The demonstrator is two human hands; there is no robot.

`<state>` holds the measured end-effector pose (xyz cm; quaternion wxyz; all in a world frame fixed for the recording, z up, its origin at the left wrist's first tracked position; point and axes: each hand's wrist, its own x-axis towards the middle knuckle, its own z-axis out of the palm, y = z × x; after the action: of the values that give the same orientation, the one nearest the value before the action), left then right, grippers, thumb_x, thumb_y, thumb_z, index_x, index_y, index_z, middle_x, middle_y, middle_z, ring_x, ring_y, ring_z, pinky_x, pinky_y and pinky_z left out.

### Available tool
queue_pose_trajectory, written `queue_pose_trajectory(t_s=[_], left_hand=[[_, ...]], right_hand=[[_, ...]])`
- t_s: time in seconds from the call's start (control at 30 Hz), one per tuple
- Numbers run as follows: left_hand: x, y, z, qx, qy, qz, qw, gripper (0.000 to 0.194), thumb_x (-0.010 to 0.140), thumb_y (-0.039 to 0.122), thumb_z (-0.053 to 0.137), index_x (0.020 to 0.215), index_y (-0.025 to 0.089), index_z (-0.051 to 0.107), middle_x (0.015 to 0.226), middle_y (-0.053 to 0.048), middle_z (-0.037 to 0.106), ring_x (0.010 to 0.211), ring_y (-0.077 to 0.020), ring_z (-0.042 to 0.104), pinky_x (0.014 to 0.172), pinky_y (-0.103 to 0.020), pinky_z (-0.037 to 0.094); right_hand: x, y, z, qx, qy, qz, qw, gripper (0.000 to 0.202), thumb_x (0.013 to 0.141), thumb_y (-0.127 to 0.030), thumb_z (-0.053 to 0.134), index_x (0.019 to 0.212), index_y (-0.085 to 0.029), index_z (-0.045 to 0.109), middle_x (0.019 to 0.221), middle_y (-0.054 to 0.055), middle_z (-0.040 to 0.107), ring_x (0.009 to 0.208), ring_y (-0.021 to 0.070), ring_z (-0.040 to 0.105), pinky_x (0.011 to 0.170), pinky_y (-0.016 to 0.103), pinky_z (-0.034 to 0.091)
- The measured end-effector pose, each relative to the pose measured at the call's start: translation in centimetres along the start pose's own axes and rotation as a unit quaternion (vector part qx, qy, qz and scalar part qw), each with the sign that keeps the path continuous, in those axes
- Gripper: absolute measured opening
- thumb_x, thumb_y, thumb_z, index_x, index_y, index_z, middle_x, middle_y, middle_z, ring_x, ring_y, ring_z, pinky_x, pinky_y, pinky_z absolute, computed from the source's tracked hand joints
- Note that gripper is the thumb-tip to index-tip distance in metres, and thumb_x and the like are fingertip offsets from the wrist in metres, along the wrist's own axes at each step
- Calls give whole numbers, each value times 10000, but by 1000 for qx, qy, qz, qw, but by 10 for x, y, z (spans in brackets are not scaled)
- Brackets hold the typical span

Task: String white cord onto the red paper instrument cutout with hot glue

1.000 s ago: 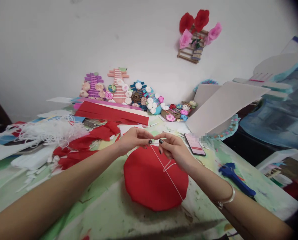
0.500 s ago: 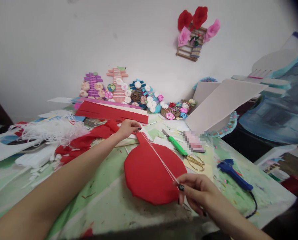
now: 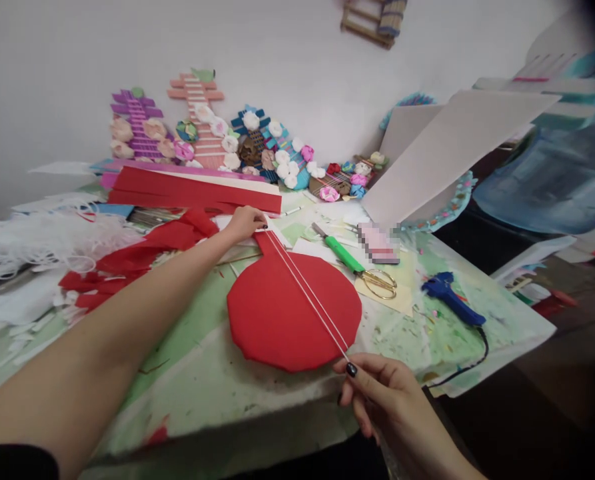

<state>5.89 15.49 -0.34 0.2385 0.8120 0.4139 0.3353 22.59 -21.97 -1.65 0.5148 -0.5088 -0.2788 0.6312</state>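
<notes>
1. cord [image 3: 346, 355]: white, thin, two strands slanting over the red disc [image 3: 277, 320], from its neck [image 3: 272, 248] to the near right rim. strands look taut.
2. left hand [image 3: 247, 225]: grip pinched narrow on the cord at the neck's far end; cannot tell if it pins the neck too.
3. right hand [image 3: 394, 393]: grip narrow, thumb and finger closed on the cord just past the rim.
4. disc lies flat on the table [image 3: 187, 400], near its front edge; glue gun [image 3: 454, 300] and scissors [image 3: 366, 275] to the right.
5. cord, my judgement: very light, limp when slack, apt to slip or tangle. best held by fingertips near each end, with even tension.
6. disc, my judgement: light, fairly stiff under a smooth skin that could crease or dent. best steadied at the neck or by the rim; pressing mid-face seems riskier.
</notes>
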Motion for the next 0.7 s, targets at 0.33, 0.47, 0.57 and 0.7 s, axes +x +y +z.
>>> queue_pose_trajectory(t_s=[0.33,0.47,0.57,0.7], left_hand=[[0,-12,3,-61,-7,-61,996,76,599,178,743,614,127,688,623,-42,675,630,-150,587,636,-245,416],[-3,-6,1,-109,-4,-72,991,135,547,205,776,580,128,670,622,-45,680,645,-155,599,662,-244,441],[-9,-1,0,-160,1,-85,983,170,535,225,784,581,121,657,637,-50,680,650,-154,601,671,-250,454],[-23,8,-1,-234,9,-106,966,232,493,254,813,587,114,653,616,-36,660,619,-145,582,636,-252,453]], right_hand=[[5,16,3,61,-38,12,997,314,718,-423,728,842,-150,633,664,40,665,317,61,513,267,120,298],[10,13,1,83,-54,25,995,342,702,-431,739,802,-131,610,660,43,668,317,59,520,269,110,298],[12,17,-3,102,-65,42,992,357,694,-448,743,745,-121,608,634,40,666,299,56,506,257,112,276],[9,31,-9,108,-62,52,991,386,662,-445,775,662,-95,611,554,44,650,273,29,452,278,112,264]])
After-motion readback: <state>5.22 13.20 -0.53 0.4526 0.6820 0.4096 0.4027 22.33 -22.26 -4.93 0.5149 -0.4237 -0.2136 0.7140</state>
